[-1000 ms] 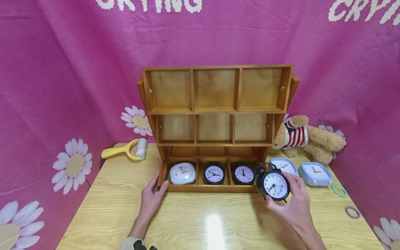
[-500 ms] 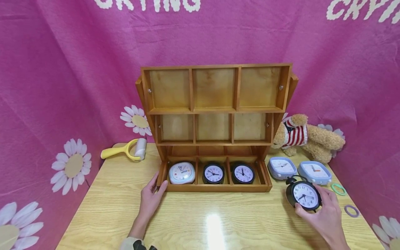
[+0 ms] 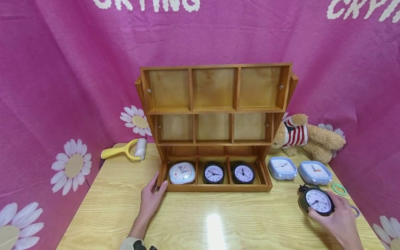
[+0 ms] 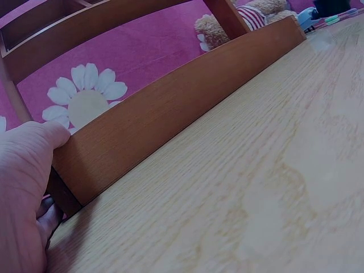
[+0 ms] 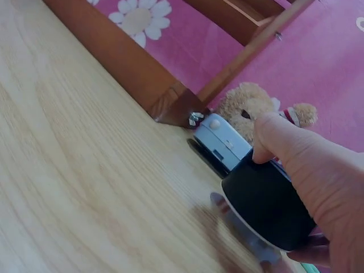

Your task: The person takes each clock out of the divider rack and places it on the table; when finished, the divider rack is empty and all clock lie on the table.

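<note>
A black twin-bell alarm clock (image 3: 316,201) is in my right hand (image 3: 340,217), pinched between thumb and fingers at the table's right side. Its black case (image 5: 267,199) is seen in the right wrist view; whether it touches the table is unclear. My left hand (image 3: 152,199) holds the front left corner of a tiered wooden shelf (image 3: 215,188). In the left wrist view the thumb (image 4: 54,133) lies on that corner, fingers at the side. In the bottom tier sit a white clock (image 3: 182,173) and two black clocks, one central (image 3: 214,174) and one right (image 3: 243,174).
Two blue clocks, one nearer the shelf (image 3: 282,168) and one farther right (image 3: 315,173), stand behind the held clock. A teddy bear (image 3: 307,137) lies behind them. Green (image 3: 339,189) and purple rings (image 3: 355,211) lie at the right edge. A yellow-handled lint roller (image 3: 125,150) lies left.
My right hand has carried the black alarm clock rightward and toward me, from the shelf's right end to the table's right side. My left hand stays on the shelf corner.
</note>
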`<state>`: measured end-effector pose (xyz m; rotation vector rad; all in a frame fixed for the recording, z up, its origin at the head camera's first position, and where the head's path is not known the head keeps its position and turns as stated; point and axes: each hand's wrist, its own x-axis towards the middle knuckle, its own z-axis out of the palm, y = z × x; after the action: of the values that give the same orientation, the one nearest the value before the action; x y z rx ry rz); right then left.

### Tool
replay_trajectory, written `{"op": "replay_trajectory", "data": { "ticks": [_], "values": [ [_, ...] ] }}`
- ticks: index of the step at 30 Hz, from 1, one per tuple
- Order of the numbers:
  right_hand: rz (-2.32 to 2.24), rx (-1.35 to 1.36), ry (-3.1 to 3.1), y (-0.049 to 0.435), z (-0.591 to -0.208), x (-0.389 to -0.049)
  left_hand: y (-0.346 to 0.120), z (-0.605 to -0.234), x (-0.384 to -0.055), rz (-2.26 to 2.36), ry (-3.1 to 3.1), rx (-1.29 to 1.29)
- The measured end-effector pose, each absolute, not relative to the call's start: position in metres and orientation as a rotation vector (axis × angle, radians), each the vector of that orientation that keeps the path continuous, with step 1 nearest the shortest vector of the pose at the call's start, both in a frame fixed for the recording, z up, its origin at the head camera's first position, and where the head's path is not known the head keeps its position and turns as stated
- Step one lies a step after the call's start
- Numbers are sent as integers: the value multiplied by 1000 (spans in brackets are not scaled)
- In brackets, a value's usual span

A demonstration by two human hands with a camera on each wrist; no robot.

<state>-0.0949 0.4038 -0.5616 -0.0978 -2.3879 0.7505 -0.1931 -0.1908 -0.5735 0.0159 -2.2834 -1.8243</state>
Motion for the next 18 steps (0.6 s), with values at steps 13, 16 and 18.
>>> {"op": "replay_trajectory", "data": {
  "ticks": [13,16,18],
  "values": [
    [681,-115,-2427,417,-567,-91,-191,-572,-192,-1840,-2273,5],
    [673,-124,-2450,419,-567,-91,-190,-571,-191,-1833,-2281,15],
    [664,-114,-2464,420,-567,-91,-189,-567,-190,-1837,-2285,24]
  ]
}}
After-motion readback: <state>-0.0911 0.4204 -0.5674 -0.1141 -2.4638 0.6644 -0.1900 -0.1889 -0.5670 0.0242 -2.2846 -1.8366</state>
